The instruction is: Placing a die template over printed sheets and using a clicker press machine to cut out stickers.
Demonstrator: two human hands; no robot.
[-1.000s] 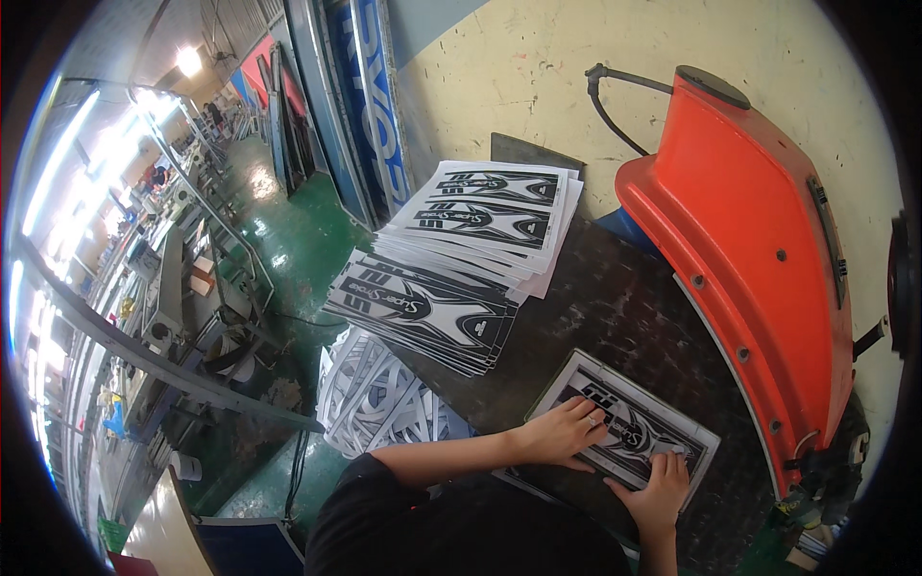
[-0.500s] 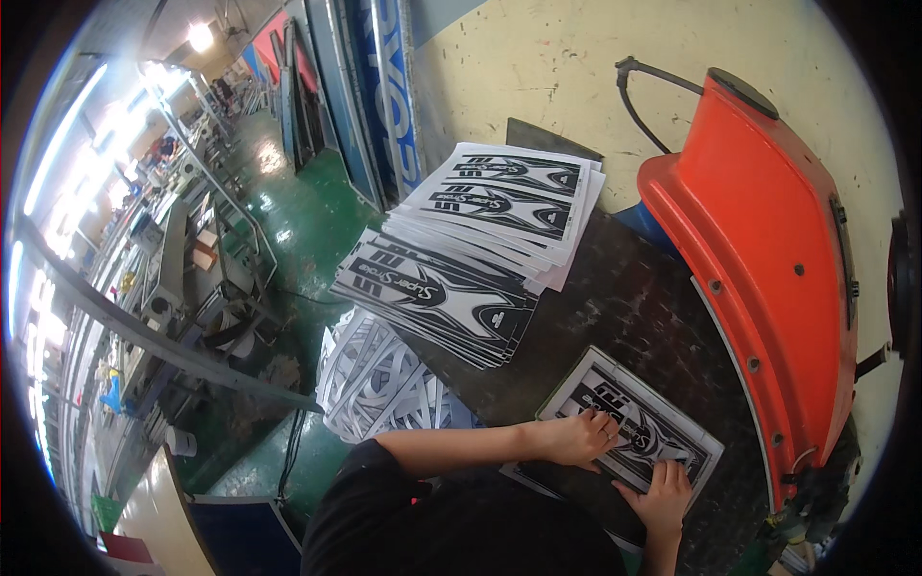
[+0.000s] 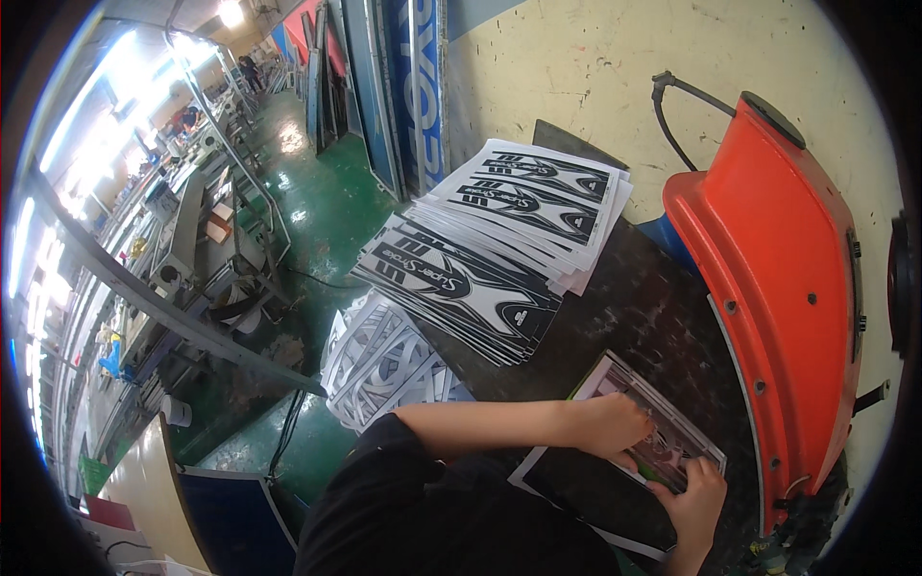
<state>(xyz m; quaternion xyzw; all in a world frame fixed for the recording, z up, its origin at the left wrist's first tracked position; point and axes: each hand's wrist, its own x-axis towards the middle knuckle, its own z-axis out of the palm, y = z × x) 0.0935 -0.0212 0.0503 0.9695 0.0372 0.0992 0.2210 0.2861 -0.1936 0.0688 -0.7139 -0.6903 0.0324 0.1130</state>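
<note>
**Both hands at a flat frame, lower right**

The left hand (image 3: 618, 427) is bent at the wrist with its knuckles up and its fingers curled under, over the left part of the frame (image 3: 663, 395). The fingertips are hidden, so I cannot tell whether they pinch anything. The right hand (image 3: 698, 501) is spread, thumb well apart from the fingers, at the frame's right end; it looks placed to steady that end while the left hand works inside.

Between the hands, within the frame's border, shows part of a pale and dark print (image 3: 669, 444). The frame lies flat on the black table (image 3: 663, 288), at the lower right, probably so that the surface takes any push from above. Just below it, nearer the body, lies a dark sheet (image 3: 586, 488) with white edges.

Farther up, at the frame's centre, a fanned stack (image 3: 519, 206) of black-and-white prints sits on the table. The stagger leaves many edges exposed, which should make single sheets easier to lift. Loose white strips (image 3: 389, 365) are heaped past the table's left edge, seemingly kept off the working surface.

To the right rises a big red machine part (image 3: 778, 278), its curved side toward the table. Panels (image 3: 408, 96) stand on edge at the upper centre, above the green floor (image 3: 327, 173).
</note>
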